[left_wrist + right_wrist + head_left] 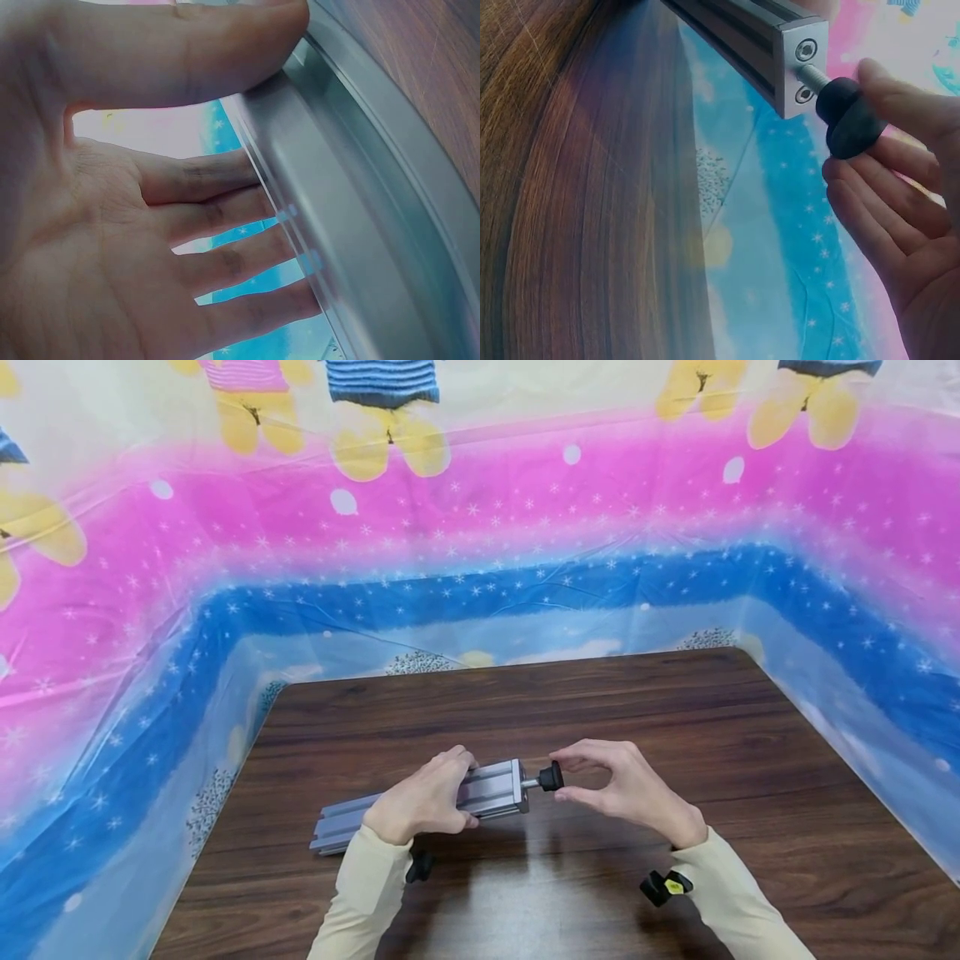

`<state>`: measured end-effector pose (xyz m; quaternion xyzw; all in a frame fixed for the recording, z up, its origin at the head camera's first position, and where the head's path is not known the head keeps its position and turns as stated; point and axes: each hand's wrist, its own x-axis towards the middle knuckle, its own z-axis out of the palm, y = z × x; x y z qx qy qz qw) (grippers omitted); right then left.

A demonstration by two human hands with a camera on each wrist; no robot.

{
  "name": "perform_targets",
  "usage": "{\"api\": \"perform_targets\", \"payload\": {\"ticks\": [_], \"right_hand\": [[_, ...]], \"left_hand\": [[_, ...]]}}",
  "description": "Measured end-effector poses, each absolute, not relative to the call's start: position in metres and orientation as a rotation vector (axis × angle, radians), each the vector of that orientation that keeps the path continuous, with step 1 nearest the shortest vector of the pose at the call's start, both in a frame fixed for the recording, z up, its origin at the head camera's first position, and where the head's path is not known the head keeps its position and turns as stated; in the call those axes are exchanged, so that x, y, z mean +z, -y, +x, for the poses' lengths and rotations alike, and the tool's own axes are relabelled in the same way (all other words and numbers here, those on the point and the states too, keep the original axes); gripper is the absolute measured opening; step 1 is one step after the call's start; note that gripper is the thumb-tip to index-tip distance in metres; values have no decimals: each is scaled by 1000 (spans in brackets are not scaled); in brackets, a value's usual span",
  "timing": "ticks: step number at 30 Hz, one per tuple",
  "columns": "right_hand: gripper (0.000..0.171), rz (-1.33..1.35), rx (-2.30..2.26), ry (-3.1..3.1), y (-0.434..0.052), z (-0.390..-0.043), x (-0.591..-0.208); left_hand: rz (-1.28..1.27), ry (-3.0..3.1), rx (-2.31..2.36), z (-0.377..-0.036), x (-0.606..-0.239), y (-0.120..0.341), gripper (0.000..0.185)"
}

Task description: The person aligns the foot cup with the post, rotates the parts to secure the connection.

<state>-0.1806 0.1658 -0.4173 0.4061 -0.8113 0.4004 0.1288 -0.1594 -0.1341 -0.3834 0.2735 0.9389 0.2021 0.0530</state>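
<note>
Left hand (426, 793): clasping one grey metal profile (491, 788) between thumb and fingers, over a wood-grain table (600, 710). Right hand (633, 787): thumb and fingers pinching one black knob (551, 776). Knob mounted on a threaded stud (812, 76), projecting between two screws (805, 49) from the profile's end plate (789, 79).

The person I'm watching reaches both arms (369, 892) forward in long cream sleeves (738, 893), forearms slanting inward toward each other. The bare left hand (427, 797), its back turned up, grips with the thumb on one side and four nearly straight fingers (232, 259) on the other. The right hand (628, 787), apart from it, points leftward, thumb and fingers rounded into a pinch.
</note>
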Motion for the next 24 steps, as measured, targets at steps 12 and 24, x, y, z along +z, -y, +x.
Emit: {"api": "perform_targets", "payload": {"ticks": [12, 24], "right_hand": [[15, 1073, 1244, 2446, -163, -183, -421], [25, 1080, 1178, 2507, -166, -179, -419]], "left_hand": [[827, -2849, 631, -159, -382, 133, 54], [814, -2844, 636, -158, -383, 135, 54]]}}
